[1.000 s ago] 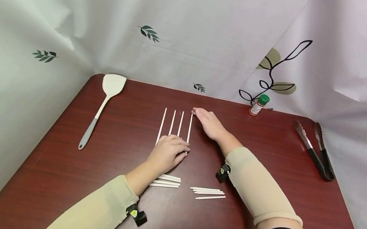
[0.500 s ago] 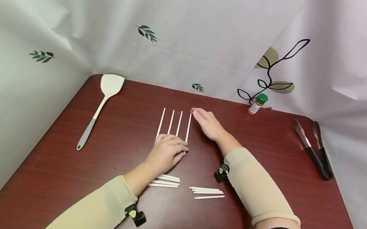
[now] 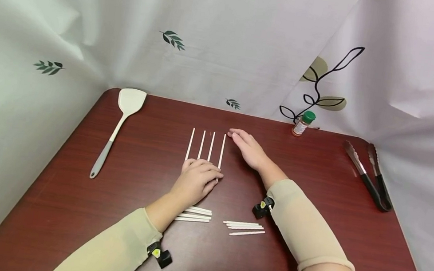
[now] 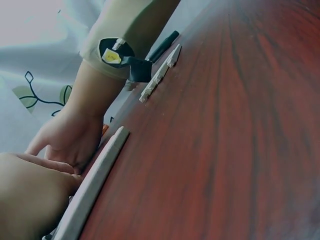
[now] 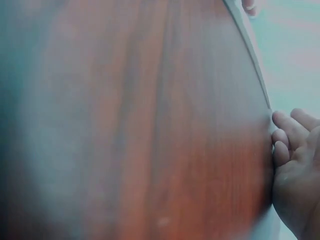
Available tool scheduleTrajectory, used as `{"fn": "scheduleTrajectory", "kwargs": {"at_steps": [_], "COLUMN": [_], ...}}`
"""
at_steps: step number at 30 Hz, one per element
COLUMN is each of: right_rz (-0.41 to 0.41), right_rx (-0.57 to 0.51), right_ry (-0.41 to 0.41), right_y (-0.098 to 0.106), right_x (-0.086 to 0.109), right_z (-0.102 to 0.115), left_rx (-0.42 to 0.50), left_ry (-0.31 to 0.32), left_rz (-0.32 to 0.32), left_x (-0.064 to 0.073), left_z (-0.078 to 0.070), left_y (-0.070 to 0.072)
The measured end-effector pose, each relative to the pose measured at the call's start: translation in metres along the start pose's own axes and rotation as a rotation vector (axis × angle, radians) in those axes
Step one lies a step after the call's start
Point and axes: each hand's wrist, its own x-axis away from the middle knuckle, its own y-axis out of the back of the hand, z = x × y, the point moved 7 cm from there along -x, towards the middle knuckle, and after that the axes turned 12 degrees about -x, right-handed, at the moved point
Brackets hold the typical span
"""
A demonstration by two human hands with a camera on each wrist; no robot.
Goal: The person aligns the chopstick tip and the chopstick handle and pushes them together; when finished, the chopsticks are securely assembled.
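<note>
Several thin white sticks stand in a row of near-parallel lines on the table, pointing away from me. My left hand (image 3: pixel 197 180) lies over their near ends and covers them. Its fingers and thumb close about the near end of the rightmost white stick (image 3: pixel 222 151). Beside that stick's far end is my right hand (image 3: pixel 249 150), fingers extended together and slightly apart from the stick. The left wrist view has a pale stick (image 4: pixel 95 185) along the table, with the right hand (image 4: pixel 75 137) beyond it. Fingers of the right hand (image 5: pixel 297 165) show at the right wrist view's edge.
Nearer to me lie a bundle of white sticks (image 3: pixel 197 215), partly under the left wrist, and several shorter white sticks (image 3: pixel 247 226). A spatula (image 3: pixel 115 130) lies at left. A green-capped spice bottle (image 3: pixel 301 125) stands at the back; tongs (image 3: pixel 370 180) lie at right.
My right hand has shifted slightly right, off the far end of the rightmost stick. The left hand stays in place over the near ends. The head view has drifted slightly.
</note>
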Motion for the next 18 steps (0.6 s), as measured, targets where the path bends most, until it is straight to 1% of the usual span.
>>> {"fn": "scheduleTrajectory", "kwargs": {"at_steps": [5, 8, 14, 18], "right_rz": [-0.012, -0.002, 0.006, 0.007], "right_rx": [-0.204, -0.289, -0.345, -0.373], "right_ry": [0.018, 0.012, 0.011, 0.000], "right_y": [0.005, 0.008, 0.019, 0.022], "right_x": [0.010, 0.019, 0.039, 0.052], "right_z": [-0.004, -0.006, -0.011, -0.014], "left_rx": [0.006, 0.010, 0.025, 0.041], "left_ry": [-0.005, -0.001, 0.001, 0.007], "left_rz": [0.004, -0.001, -0.020, -0.004], "left_x": [0.000, 0.002, 0.003, 0.004], "left_z": [-0.001, -0.002, -0.004, -0.004], "left_y": [0.000, 0.000, 0.003, 0.003]}}
